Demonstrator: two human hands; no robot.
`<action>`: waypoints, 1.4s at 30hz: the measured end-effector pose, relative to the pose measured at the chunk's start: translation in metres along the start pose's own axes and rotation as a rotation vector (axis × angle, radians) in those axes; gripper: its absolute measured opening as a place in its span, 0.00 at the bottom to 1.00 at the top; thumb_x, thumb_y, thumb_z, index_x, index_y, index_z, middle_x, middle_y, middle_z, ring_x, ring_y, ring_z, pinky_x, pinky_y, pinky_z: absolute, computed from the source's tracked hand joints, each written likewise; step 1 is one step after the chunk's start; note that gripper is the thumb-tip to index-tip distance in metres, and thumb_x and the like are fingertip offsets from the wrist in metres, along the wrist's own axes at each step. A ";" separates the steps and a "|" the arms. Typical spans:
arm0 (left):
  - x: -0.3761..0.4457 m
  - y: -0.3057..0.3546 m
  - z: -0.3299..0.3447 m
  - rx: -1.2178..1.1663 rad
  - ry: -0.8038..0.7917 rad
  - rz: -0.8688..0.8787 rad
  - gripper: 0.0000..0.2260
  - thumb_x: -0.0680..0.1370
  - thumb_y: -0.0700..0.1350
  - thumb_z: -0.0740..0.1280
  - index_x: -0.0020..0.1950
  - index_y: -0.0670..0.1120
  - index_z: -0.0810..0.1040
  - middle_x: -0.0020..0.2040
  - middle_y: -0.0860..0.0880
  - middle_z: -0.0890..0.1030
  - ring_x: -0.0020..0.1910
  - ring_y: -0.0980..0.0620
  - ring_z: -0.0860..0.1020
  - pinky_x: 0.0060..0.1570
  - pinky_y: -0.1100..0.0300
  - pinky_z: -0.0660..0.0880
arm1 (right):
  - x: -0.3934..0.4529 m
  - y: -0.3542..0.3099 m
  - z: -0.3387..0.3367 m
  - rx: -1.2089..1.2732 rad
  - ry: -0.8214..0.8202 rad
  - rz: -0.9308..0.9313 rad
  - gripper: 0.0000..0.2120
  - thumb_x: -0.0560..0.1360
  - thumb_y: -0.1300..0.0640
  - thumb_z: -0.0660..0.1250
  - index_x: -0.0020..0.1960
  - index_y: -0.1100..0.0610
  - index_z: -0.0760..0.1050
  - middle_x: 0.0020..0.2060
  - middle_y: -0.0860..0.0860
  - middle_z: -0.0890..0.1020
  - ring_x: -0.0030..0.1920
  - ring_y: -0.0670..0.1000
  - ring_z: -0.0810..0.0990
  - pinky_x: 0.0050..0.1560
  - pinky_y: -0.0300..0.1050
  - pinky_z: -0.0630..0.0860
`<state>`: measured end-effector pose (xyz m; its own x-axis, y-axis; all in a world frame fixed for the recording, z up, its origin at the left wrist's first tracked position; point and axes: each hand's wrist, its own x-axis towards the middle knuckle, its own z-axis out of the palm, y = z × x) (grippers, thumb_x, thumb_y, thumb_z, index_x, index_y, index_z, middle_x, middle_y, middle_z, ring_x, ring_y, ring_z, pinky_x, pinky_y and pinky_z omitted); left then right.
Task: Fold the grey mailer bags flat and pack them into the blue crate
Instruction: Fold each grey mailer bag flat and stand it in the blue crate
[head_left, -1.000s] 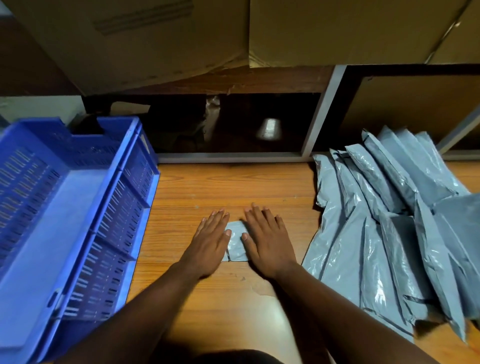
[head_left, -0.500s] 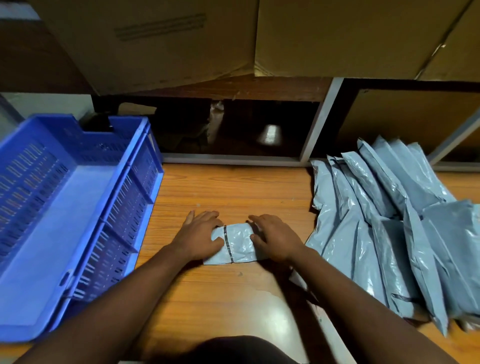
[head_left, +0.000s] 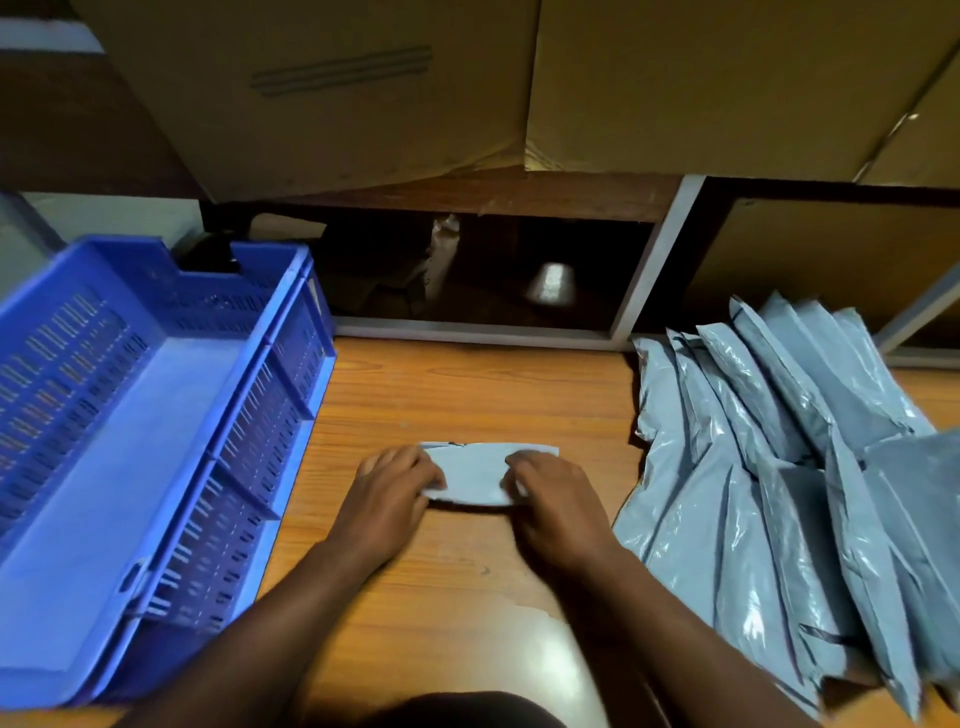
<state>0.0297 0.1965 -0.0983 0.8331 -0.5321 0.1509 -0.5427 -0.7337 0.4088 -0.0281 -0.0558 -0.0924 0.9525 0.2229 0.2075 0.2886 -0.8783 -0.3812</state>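
Where half second ago lay narrow and crumpled, folded mailer bag (head_left: 475, 473) now wider, flat on worktop (head_left: 467, 395). Left hand (head_left: 387, 491), right hand (head_left: 558, 496): grip pinching each end. Blue crate (head_left: 171, 415) at left holds no bags; unfolded pile (head_left: 789, 467) waiting right.

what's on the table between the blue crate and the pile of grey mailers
In the head view, the folded mailer bag lies there on the wooden table, the left hand and right hand gripping its ends.
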 end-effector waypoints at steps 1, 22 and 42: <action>-0.007 -0.002 0.006 -0.015 -0.024 -0.023 0.12 0.73 0.43 0.71 0.53 0.57 0.77 0.53 0.60 0.73 0.57 0.53 0.76 0.57 0.58 0.63 | -0.007 0.003 0.005 0.017 -0.009 0.000 0.10 0.73 0.53 0.70 0.54 0.53 0.77 0.62 0.49 0.79 0.64 0.55 0.77 0.60 0.51 0.73; 0.034 0.018 0.066 0.180 -0.107 -0.182 0.28 0.85 0.53 0.40 0.83 0.46 0.59 0.83 0.50 0.57 0.83 0.52 0.51 0.80 0.50 0.49 | 0.038 -0.004 0.064 -0.205 -0.075 0.138 0.24 0.86 0.49 0.52 0.80 0.55 0.66 0.78 0.53 0.69 0.80 0.58 0.62 0.79 0.60 0.56; 0.047 0.017 0.048 0.090 -0.221 -0.200 0.31 0.82 0.66 0.38 0.84 0.57 0.51 0.84 0.53 0.51 0.83 0.52 0.47 0.81 0.51 0.45 | 0.030 0.024 0.049 -0.045 -0.121 0.227 0.26 0.87 0.46 0.46 0.82 0.53 0.60 0.81 0.50 0.62 0.82 0.53 0.56 0.82 0.54 0.51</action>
<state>0.0548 0.1389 -0.1270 0.8863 -0.4451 -0.1282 -0.3858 -0.8625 0.3274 0.0117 -0.0493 -0.1398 0.9978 0.0651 0.0108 0.0645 -0.9289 -0.3647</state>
